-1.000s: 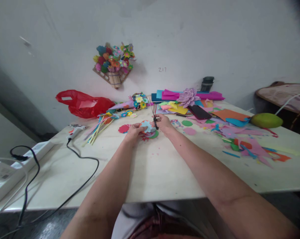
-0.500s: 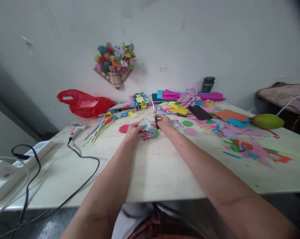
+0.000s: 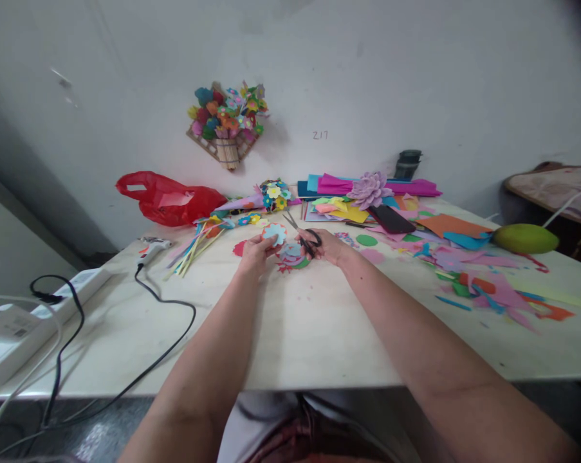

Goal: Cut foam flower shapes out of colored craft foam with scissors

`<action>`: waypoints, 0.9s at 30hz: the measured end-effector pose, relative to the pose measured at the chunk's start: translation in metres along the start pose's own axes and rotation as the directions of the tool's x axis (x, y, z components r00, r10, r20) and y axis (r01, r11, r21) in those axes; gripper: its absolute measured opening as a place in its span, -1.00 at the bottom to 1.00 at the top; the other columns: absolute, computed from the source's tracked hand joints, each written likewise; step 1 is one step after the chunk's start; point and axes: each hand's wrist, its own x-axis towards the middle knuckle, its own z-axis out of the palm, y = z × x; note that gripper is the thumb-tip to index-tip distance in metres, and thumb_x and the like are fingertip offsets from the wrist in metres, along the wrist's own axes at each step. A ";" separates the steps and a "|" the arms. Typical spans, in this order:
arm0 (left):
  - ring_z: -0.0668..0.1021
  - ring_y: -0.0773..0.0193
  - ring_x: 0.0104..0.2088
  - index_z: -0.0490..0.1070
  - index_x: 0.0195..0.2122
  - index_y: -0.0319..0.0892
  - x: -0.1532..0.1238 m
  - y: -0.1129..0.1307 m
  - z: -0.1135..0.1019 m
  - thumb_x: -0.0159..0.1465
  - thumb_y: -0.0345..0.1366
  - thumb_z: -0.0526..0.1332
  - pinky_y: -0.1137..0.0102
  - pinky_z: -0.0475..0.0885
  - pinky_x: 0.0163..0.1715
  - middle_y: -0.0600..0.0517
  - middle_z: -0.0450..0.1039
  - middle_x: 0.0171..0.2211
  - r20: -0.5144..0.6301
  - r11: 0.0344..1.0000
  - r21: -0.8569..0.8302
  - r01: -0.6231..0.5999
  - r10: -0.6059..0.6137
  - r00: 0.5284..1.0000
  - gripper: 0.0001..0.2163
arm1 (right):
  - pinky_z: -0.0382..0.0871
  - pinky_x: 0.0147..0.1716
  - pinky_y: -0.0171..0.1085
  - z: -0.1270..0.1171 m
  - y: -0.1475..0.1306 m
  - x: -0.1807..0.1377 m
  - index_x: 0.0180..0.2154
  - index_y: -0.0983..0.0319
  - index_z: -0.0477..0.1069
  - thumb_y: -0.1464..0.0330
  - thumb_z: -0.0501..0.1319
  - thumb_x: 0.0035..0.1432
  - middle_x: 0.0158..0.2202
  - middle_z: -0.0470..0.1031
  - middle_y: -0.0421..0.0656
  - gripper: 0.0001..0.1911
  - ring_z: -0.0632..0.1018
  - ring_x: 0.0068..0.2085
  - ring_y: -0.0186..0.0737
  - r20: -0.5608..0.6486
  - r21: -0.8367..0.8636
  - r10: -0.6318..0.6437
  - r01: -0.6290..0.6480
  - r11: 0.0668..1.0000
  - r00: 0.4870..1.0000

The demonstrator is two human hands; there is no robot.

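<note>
My left hand [image 3: 254, 249] pinches a light blue paper flower [image 3: 273, 233] with an orange rim and lifts it just above the table. My right hand [image 3: 327, 244] grips black-handled scissors [image 3: 300, 234], whose blades point up and to the left toward the flower. Below the two hands, a small stack of cut paper shapes [image 3: 291, 256] in pink, green and red lies on the pale table [image 3: 290, 328].
A glue gun [image 3: 151, 248] with a black cord [image 3: 165, 321] lies at the left, beside a white power strip [image 3: 24, 334]. A red plastic bag [image 3: 167, 203], paper flowers on sticks [image 3: 198, 243], coloured sheets and scraps [image 3: 464, 270], a dark phone [image 3: 390, 218] and a green object [image 3: 525, 238] crowd the back and right.
My right hand has tilted the scissors from upright to leaning left toward the flower. My left hand has raised the blue flower slightly off the stack.
</note>
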 end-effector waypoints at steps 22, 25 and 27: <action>0.60 0.20 -0.34 0.50 -0.37 -0.28 0.002 -0.003 0.000 -0.10 -0.40 0.39 0.35 0.50 -0.29 -0.05 0.54 -0.40 -0.052 0.998 -0.064 -0.017 0.014 0.999 -0.77 | 0.09 -0.79 -0.46 0.001 0.000 -0.001 -0.38 0.28 0.30 0.23 0.26 0.08 -0.58 0.47 -0.21 -0.75 0.44 -0.64 -0.39 0.188 -0.213 0.054 -0.013 0.977 0.981; 0.59 0.23 -0.38 0.50 -0.40 -0.29 0.001 -0.001 0.001 -0.13 -0.39 0.41 0.36 0.50 -0.31 -0.04 0.53 -0.42 -0.052 0.998 -0.063 -0.008 0.004 0.999 -0.76 | 0.07 -0.80 -0.46 0.002 -0.001 -0.002 -0.39 0.28 0.30 0.24 0.26 0.09 -0.59 0.46 -0.22 -0.76 0.43 -0.65 -0.41 0.177 -0.221 0.050 -0.010 0.975 0.983; 0.58 0.26 -0.42 0.51 -0.42 -0.30 0.001 -0.001 0.002 -0.15 -0.39 0.42 0.38 0.49 -0.34 -0.04 0.53 -0.43 -0.048 0.998 -0.064 -0.006 0.002 0.999 -0.76 | 0.08 -0.80 -0.47 0.003 0.000 -0.002 -0.40 0.28 0.30 0.24 0.25 0.09 -0.59 0.46 -0.22 -0.76 0.43 -0.65 -0.41 0.176 -0.227 0.044 -0.003 0.974 0.984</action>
